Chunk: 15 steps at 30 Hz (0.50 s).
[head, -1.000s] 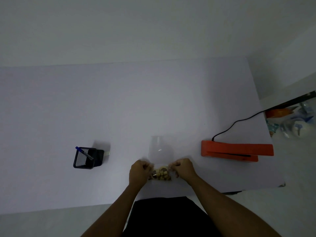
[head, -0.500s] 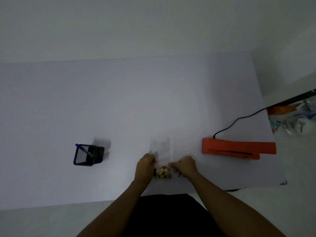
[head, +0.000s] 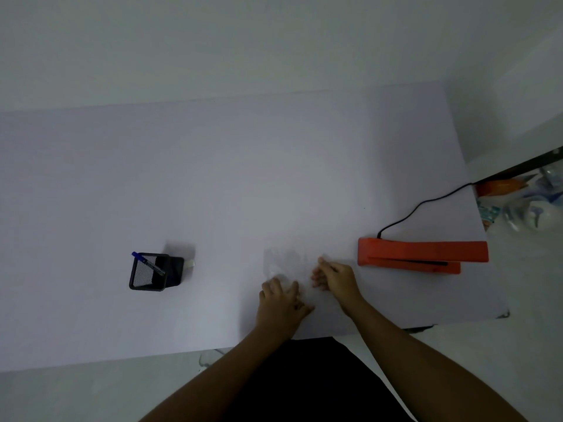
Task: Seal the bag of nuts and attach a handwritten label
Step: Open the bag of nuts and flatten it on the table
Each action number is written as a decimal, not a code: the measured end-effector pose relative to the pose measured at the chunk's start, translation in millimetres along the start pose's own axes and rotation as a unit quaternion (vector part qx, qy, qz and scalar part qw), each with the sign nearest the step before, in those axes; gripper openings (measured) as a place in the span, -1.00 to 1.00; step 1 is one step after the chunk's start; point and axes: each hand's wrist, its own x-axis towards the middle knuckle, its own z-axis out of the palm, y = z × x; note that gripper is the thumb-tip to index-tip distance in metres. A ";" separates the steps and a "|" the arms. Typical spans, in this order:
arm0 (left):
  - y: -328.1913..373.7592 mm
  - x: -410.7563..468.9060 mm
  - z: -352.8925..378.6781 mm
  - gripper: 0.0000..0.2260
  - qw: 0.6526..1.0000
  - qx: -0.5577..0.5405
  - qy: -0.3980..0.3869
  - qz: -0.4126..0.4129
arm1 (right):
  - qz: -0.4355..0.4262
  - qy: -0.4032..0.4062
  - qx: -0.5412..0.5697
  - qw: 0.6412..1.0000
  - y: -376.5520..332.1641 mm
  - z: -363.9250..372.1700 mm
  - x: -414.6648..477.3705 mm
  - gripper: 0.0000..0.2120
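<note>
The clear plastic bag of nuts lies flat on the white table, its empty upper part pointing away from me. My left hand rests flat on the bag's near end with fingers spread, covering the nuts. My right hand is at the bag's right edge with fingers curled, pinching the plastic. An orange heat sealer lies just to the right of my right hand. A blue pen stands in a black mesh holder at the left, with a small white label piece behind it.
The sealer's black cord runs off the table's right edge. Beyond that edge lies clutter of plastic and orange items. The table's front edge runs just before my body.
The bag went from standing up between both hands to lying flat. My left hand opened and moved onto the nuts, hiding them. My right hand shifted up and right along the bag's edge.
</note>
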 end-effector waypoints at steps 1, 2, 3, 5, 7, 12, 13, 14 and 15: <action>3.1 -1.1 -0.1 -0.28 1.000 0.007 -0.009 -0.004 | 0.003 -0.013 0.025 1.000 -3.1 -0.1 0.6 -0.60; 5.9 -1.8 0.4 -0.26 1.000 0.014 -0.019 -0.008 | 0.009 -0.031 0.045 0.998 -5.9 0.8 1.2 -0.60; 8.4 -2.5 1.3 -0.25 0.999 0.019 -0.030 -0.011 | 0.017 -0.053 0.061 0.997 -9.1 2.7 1.4 -0.59; 13.1 -4.2 2.6 -0.20 0.998 0.023 -0.056 -0.020 | 0.033 -0.099 0.079 0.991 -14.5 8.4 2.0 -0.58; 16.0 -6.2 3.2 -0.10 0.998 0.021 -0.059 -0.029 | 0.043 -0.139 0.089 0.985 -19.2 16.3 2.7 -0.58; 13.0 -7.2 6.9 -0.01 0.998 -0.007 -0.051 -0.027 | 0.094 -0.212 0.075 0.970 -19.7 37.5 11.2 -0.58; 12.3 -7.4 6.8 0.00 0.998 -0.009 -0.052 -0.027 | 0.102 -0.220 0.061 0.968 -18.8 39.9 14.2 -0.59; 11.7 -7.5 6.7 0.00 0.998 -0.009 -0.055 -0.026 | 0.108 -0.223 0.048 0.968 -18.7 41.3 17.6 -0.59; 11.4 -7.4 6.5 0.00 0.998 -0.009 -0.057 -0.025 | 0.113 -0.224 0.037 0.967 -19.3 42.1 22.0 -0.59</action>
